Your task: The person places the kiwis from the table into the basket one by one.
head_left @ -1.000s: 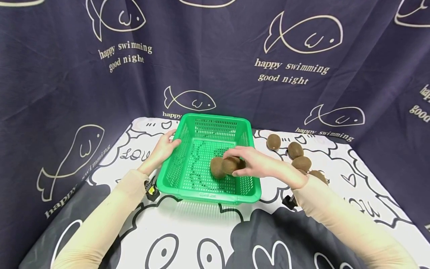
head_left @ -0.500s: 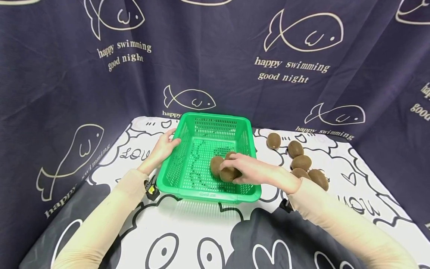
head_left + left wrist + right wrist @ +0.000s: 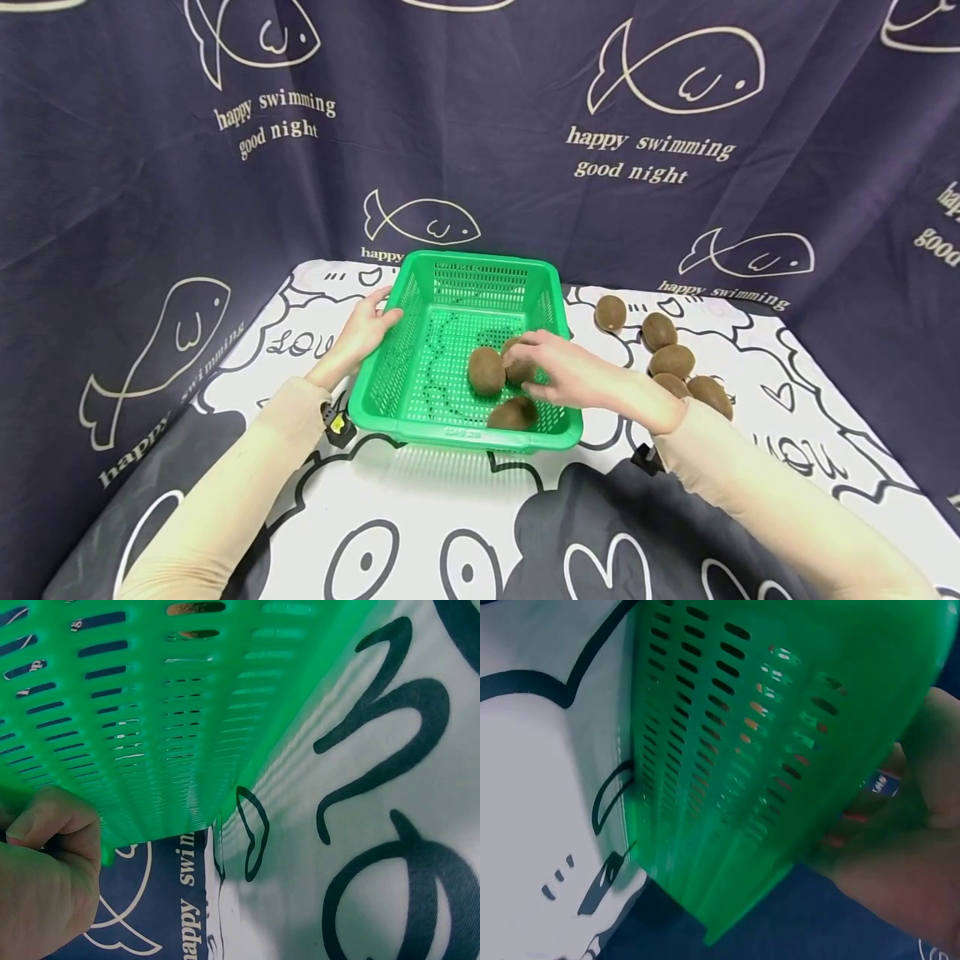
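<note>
A green plastic basket (image 3: pixel 468 436) with slotted walls stands on the table. My left hand (image 3: pixel 367 325) grips its left rim, thumb over the edge; the left wrist view shows the curled fingers against the slotted wall. Inside the basket, a kiwi (image 3: pixel 487 372) lies right of the middle. A second kiwi (image 3: pixel 514 414) lies near the front wall. A third kiwi (image 3: pixel 516 367) is partly hidden behind the fingers of my right hand (image 3: pixel 566 368), which reaches over the right rim. Those fingers are parted and loosely bent beside it; whether they touch it is hard to tell.
Several more kiwis lie on the table right of the basket, among them a far kiwi (image 3: pixel 611 313) and a nearer kiwi (image 3: pixel 709 397). The patterned white tablecloth (image 3: pixel 397 508) spreads in front. A dark fish-print curtain (image 3: pixel 480 125) closes off the back and sides.
My right hand has moved a kiwi toward the basket's front, let go of it and drawn slightly up and back. The left hand has stayed on the rim.
</note>
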Tool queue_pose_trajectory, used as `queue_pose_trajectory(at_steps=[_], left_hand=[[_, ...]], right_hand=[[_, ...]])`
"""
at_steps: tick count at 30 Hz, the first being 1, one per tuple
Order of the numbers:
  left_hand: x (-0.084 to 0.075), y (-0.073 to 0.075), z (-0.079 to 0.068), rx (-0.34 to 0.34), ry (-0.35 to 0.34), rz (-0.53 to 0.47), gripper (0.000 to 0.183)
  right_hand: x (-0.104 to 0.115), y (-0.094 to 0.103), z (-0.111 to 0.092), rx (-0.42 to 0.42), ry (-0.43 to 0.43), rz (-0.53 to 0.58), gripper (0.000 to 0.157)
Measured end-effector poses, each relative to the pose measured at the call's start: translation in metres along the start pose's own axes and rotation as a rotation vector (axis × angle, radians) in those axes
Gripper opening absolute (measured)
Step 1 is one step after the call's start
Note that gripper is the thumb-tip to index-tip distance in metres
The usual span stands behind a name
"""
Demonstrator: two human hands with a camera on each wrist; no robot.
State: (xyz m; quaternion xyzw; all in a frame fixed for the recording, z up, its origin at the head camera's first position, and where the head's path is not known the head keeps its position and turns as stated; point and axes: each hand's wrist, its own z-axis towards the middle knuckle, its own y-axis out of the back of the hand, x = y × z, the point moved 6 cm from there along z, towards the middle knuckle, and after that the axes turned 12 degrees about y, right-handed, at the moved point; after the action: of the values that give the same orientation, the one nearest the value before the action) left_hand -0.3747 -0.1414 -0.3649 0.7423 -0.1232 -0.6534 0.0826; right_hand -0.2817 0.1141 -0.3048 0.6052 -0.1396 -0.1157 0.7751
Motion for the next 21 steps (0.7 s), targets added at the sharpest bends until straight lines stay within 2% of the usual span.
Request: queue_pose_trajectory(at_steps=[7, 11, 14, 17, 21], left_hand=[[0.0, 0.0, 0.001, 0.002, 0.002, 0.001, 0.055], [-0.001, 0.001, 0.001, 0.005, 0.002, -0.01, 0.055], [-0.002, 0.002, 0.001, 0.006, 0.006, -0.018, 0.056], [-0.001, 0.001, 0.001, 0.003, 0.01, -0.01, 0.056], [0.0, 0.0, 0.0, 0.002, 0.011, 0.005, 0.056]], right_hand=[[-0.012, 0.035, -0.035, -0.224, -0.125, -0.02, 0.029], [-0.029, 0.043, -0.068, -0.284, -0.209, -0.045, 0.029], [-0.041, 0.043, -0.093, -0.252, -0.281, -0.085, 0.035], [-0.049, 0.039, -0.118, -0.176, -0.338, -0.107, 0.044], [-0.048, 0.034, -0.146, -0.076, -0.412, -0.111, 0.041]])
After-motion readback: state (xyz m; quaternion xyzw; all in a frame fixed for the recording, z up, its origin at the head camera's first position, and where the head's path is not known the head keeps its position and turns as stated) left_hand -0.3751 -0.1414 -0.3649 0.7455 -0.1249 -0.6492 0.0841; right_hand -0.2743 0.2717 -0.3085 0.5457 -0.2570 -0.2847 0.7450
